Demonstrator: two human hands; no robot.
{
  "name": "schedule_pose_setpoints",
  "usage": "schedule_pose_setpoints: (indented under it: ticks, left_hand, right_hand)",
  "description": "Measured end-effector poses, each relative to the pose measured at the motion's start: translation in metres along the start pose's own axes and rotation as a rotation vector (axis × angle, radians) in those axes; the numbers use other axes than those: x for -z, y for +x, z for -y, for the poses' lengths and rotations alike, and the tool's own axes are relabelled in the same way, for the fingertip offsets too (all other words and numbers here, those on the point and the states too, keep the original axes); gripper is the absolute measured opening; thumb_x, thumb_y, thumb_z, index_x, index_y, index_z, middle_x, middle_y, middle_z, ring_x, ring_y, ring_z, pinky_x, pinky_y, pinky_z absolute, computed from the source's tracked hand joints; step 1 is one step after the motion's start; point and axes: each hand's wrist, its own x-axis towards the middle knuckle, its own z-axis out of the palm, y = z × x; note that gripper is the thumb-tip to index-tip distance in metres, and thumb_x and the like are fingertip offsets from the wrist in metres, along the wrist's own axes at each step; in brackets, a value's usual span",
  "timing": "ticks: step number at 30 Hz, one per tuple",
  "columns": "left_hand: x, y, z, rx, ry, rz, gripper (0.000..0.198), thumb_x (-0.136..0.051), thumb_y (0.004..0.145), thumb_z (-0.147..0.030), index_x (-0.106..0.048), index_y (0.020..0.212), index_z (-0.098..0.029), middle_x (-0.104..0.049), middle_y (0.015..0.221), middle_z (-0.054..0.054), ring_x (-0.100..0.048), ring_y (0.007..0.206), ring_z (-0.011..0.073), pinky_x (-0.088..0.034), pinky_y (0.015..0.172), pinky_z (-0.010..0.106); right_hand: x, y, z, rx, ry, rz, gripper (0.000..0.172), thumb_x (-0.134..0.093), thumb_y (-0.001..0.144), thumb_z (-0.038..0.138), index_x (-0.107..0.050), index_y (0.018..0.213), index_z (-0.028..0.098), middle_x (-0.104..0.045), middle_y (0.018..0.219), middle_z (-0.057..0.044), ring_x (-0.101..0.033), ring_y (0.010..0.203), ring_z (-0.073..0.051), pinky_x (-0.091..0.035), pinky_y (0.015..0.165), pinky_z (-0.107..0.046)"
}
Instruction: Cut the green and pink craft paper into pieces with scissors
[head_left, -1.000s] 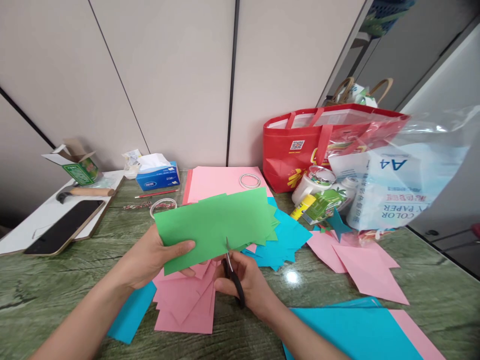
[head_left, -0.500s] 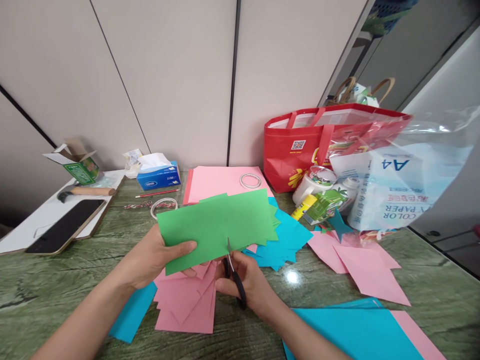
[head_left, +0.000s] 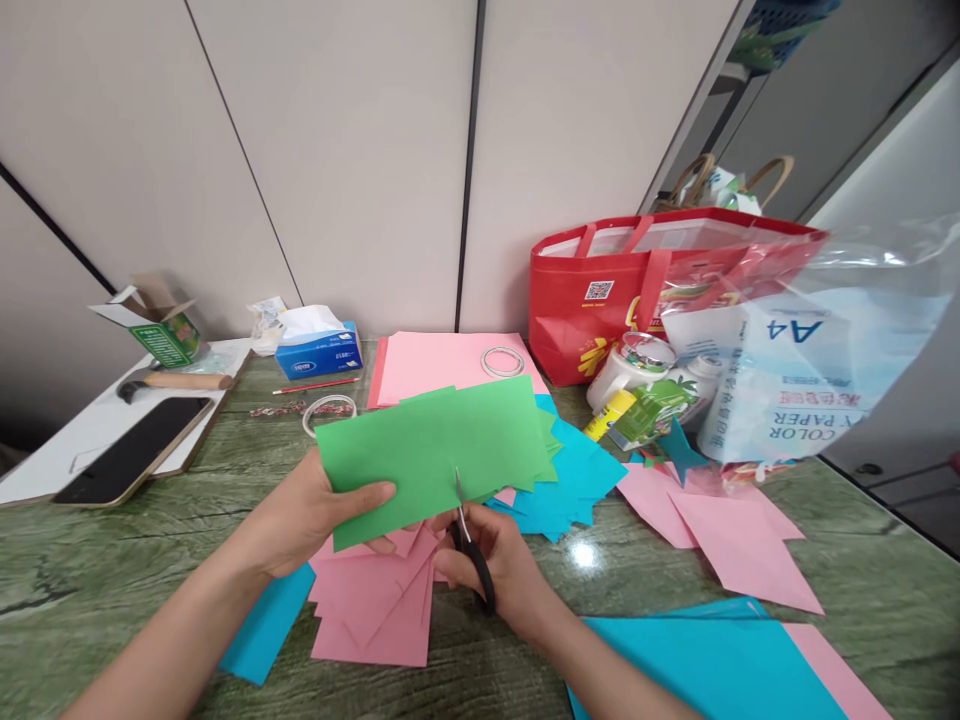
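Observation:
A sheet of green paper (head_left: 442,440) is pinched at its left end by my left hand (head_left: 322,505), thumb on top and fingers beneath. My right hand (head_left: 491,560) grips black-handled scissors (head_left: 475,568), whose blades bite into the paper's lower edge, one blade showing on top of the sheet. Below the sheet lie several pink paper pieces (head_left: 375,605) in a loose pile. Behind its right end, blue paper pieces (head_left: 581,470) are spread out with green ones on top of them.
Pink sheets (head_left: 450,355) with a tape roll (head_left: 502,362) lie at the back. A tissue box (head_left: 319,352), phone (head_left: 135,450) and hammer (head_left: 176,381) are on the left. Right stand a red bag (head_left: 585,320), glue stick (head_left: 609,415) and paper package (head_left: 795,390). Blue sheets (head_left: 697,665) lie front right.
The scissors' handles have come closer together as the blades close on the green paper. My left hand and the sheet have barely moved.

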Motion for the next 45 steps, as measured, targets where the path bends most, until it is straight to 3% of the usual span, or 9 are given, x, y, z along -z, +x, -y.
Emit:
schedule_pose_setpoints:
  ticks: [10, 18, 27, 37, 45]
  left_hand:
    - [-0.0016, -0.0016, -0.0025, 0.008, 0.014, 0.005, 0.048, -0.071, 0.067, -0.023, -0.05, 0.11, -0.023, -0.064, 0.082, 0.001, -0.064, 0.071, 0.0219, -0.058, 0.051, 0.036]
    - [-0.0006, -0.0004, -0.0009, 0.006, 0.011, -0.018, 0.054, -0.072, 0.065, -0.022, -0.048, 0.113, -0.023, -0.065, 0.089, 0.003, -0.063, 0.073, 0.0222, -0.058, 0.05, 0.035]
    - [-0.0045, 0.0007, 0.0053, 0.052, -0.005, 0.054, 0.05, -0.072, 0.067, -0.024, -0.048, 0.111, -0.021, -0.068, 0.081, 0.004, -0.065, 0.068, 0.0224, -0.058, 0.05, 0.035]
    - [-0.0044, 0.0004, 0.0045, 0.045, -0.013, 0.063, 0.05, -0.071, 0.067, -0.022, -0.048, 0.112, -0.02, -0.069, 0.076, 0.004, -0.066, 0.066, 0.0219, -0.058, 0.049, 0.032]
    - [-0.0029, 0.0016, 0.0054, 0.043, -0.002, 0.075, 0.057, -0.071, 0.068, -0.023, -0.046, 0.118, -0.02, -0.07, 0.076, 0.006, -0.067, 0.068, 0.0238, -0.057, 0.049, 0.031]
  right_hand:
    - [-0.0014, 0.0015, -0.0036, 0.009, 0.002, -0.013, 0.035, -0.071, 0.06, 0.043, -0.055, 0.075, 0.015, -0.048, 0.049, 0.007, -0.041, 0.037, -0.006, -0.032, 0.038, -0.019]
    - [-0.0037, 0.0014, -0.0024, -0.02, -0.011, -0.022, 0.038, -0.07, 0.06, 0.048, -0.052, 0.07, 0.016, -0.045, 0.041, 0.008, -0.037, 0.033, -0.006, -0.026, 0.035, -0.019]
    - [-0.0011, 0.0024, 0.0001, 0.021, 0.055, 0.0, 0.042, -0.076, 0.052, 0.045, -0.055, 0.074, 0.015, -0.055, 0.065, 0.0, -0.047, 0.058, -0.013, -0.037, 0.054, -0.025]
    - [-0.001, 0.0034, -0.0008, 0.011, 0.022, -0.016, 0.04, -0.074, 0.055, 0.045, -0.047, 0.064, 0.017, -0.043, 0.055, 0.005, -0.033, 0.05, -0.008, -0.026, 0.046, -0.022]
    - [-0.0014, 0.003, -0.0019, 0.01, 0.013, -0.033, 0.04, -0.074, 0.056, 0.046, -0.047, 0.062, 0.017, -0.043, 0.052, 0.005, -0.034, 0.047, -0.007, -0.027, 0.044, -0.021]
